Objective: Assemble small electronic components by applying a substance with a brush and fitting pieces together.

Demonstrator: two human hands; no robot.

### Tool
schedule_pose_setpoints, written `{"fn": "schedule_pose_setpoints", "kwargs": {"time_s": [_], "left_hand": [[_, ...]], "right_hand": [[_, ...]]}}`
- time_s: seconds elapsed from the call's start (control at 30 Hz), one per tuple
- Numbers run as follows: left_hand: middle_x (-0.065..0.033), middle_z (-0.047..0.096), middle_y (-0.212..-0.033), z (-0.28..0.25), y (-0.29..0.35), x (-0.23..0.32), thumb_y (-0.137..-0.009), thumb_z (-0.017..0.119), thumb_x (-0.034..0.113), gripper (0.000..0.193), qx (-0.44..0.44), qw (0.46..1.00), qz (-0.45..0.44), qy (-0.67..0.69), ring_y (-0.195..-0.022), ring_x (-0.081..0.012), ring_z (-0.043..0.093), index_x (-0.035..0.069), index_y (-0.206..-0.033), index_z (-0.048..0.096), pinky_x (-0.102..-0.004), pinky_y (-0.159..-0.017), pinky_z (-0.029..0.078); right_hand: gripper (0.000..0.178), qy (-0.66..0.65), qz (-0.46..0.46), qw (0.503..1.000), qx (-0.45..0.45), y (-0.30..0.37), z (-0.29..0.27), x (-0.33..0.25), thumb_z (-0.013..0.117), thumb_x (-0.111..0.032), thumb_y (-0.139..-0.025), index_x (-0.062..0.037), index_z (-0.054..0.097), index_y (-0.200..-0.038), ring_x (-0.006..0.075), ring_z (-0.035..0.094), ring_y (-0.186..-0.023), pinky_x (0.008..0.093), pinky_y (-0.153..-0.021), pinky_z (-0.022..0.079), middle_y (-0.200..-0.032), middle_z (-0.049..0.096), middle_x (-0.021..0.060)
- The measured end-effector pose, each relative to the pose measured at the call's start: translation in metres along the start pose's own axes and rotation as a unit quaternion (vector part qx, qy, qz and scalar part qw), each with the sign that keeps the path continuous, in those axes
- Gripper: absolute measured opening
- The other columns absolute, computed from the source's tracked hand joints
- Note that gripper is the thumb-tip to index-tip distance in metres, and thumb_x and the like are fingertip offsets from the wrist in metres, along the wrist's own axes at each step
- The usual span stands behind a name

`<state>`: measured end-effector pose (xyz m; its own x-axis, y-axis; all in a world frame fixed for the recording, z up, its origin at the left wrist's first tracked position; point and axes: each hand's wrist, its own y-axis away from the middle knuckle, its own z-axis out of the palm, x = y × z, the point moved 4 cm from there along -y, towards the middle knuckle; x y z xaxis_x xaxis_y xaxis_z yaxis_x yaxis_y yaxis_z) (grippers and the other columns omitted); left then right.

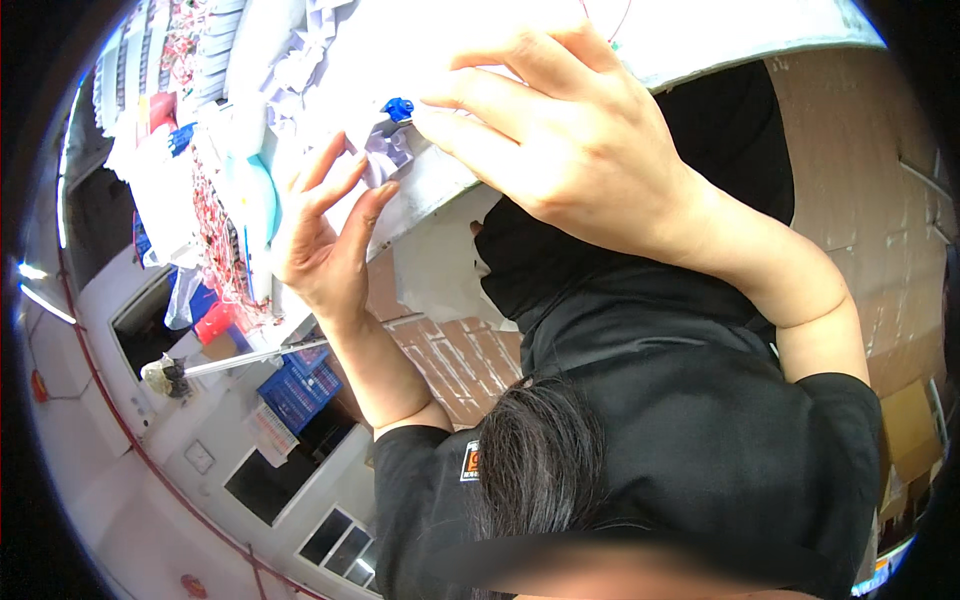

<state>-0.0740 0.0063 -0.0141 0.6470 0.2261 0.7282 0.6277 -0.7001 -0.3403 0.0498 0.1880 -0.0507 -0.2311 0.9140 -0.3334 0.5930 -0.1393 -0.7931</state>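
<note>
My right hand [575,140] is over the white tabletop, its back turned up. Its thumb and forefinger come together at a small blue part [398,108], and the other fingers are spread and bent. What kind of part it is cannot be made out. My left hand [325,235] is raised at the table's near edge with thumb and fingers apart and nothing seen in it. Just beyond its fingertips are pale lavender pieces [385,157], below the blue part.
More lavender pieces [293,75] lie in a strip at the far left. Bundles of red wires [210,215] and a light blue bag [257,190] are left of my left hand. A thin red wire [627,20] lies beyond my right hand. The table edge [760,62] curves rightward.
</note>
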Motion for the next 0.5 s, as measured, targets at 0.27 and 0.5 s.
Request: {"fn": "schedule_pose_setpoints", "kwargs": {"time_s": [0.27, 0.5], "left_hand": [[-0.0143, 0.071, -0.116, 0.004, -0.020, 0.027, -0.069, 0.082, -0.005, 0.032, -0.096, 0.976, 0.060, -0.187, -0.107, -0.0250, 0.064, 0.004, -0.100, 0.076, -0.0359, -0.095, 0.048], [-0.0135, 0.071, -0.119, 0.011, -0.021, 0.025, -0.071, 0.082, -0.003, 0.032, -0.119, 0.972, 0.060, -0.192, -0.110, -0.0266, 0.064, 0.005, -0.101, 0.076, -0.0366, -0.098, 0.047]], "right_hand": [[0.024, -0.020, 0.016, 1.000, -0.016, 0.002, 0.003, -0.001, 0.071, -0.018, -0.080, -0.0083, 0.072, -0.102, 0.0153, 0.058, -0.110, 0.0325, -0.090, 0.041, -0.110, 0.070, -0.0024], [0.023, 0.006, -0.037, 0.999, 0.024, -0.017, 0.014, -0.003, 0.062, -0.023, -0.078, -0.0053, 0.069, -0.093, 0.0187, 0.057, -0.111, 0.0376, -0.100, 0.039, -0.108, 0.066, 0.0021]]}}
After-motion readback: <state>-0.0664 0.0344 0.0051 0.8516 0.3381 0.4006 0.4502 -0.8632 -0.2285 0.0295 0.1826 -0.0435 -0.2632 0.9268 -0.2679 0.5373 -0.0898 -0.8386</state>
